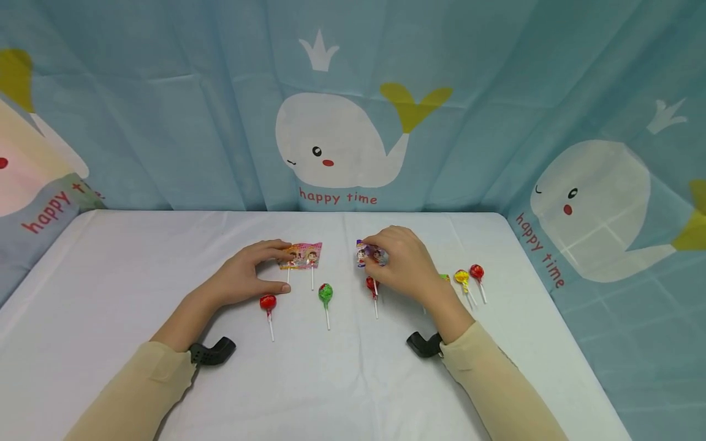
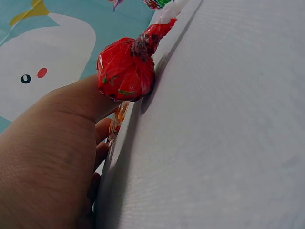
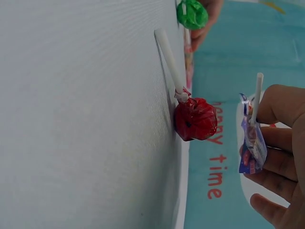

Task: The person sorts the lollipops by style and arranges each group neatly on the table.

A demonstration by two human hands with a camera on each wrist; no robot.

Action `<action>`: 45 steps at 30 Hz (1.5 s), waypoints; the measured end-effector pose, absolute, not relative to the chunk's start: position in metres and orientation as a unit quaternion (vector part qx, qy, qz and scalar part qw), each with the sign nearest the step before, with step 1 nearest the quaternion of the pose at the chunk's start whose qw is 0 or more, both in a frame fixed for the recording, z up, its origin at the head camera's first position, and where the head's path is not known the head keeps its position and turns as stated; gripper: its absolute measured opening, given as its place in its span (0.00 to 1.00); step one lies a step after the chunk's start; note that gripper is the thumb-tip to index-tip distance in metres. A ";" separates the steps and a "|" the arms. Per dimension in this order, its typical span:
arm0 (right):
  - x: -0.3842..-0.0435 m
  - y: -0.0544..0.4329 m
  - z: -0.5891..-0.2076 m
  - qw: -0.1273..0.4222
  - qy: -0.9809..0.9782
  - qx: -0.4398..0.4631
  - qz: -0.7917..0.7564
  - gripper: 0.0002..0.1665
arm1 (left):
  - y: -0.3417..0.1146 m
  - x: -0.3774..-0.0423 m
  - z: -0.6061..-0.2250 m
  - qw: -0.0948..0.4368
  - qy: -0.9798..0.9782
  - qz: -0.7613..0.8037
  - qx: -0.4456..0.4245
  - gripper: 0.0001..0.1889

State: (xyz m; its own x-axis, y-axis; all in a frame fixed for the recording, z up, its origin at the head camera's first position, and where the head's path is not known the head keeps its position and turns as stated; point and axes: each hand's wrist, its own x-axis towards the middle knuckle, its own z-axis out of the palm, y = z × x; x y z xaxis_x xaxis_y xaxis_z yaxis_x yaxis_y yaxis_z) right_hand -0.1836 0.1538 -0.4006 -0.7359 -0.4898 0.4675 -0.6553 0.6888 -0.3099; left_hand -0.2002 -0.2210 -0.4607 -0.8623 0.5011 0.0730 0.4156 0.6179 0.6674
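Observation:
Between thumb and fingers, my right hand [image 1: 405,260] pinches a lollipop in a flat purple wrapper [image 1: 361,253]; the right wrist view shows this purple-wrapped lollipop [image 3: 252,148] raised off the table, its white stick pointing up in that view. Fingers of my left hand [image 1: 242,274] rest on the left end of a pink-and-orange wrapper [image 1: 312,252], from which two white sticks point towards me. Close to the left thumb lies a red lollipop [image 1: 268,302], large in the left wrist view [image 2: 125,71]. Another red lollipop [image 3: 195,119] lies below the right hand, partly covered in the head view.
A green lollipop [image 1: 325,293] lies between the hands on the white tablecloth [image 1: 309,386]. Right of the right forearm are a yellow lollipop [image 1: 462,277], a red one [image 1: 477,271] and a partly hidden green-yellow wrapper [image 1: 444,277]. A blue whale-print curtain [image 1: 220,122] stands behind.

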 end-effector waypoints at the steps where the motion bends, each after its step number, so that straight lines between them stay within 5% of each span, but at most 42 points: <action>1: -0.184 0.153 -0.400 0.176 -0.902 0.318 0.234 0.15 | -0.221 -0.200 -0.461 0.060 0.897 0.355 0.255 0.36; 45: -0.204 0.111 -0.402 0.156 -0.903 0.322 0.238 0.15 | -0.221 -0.202 -0.462 0.064 0.901 0.351 0.248 0.37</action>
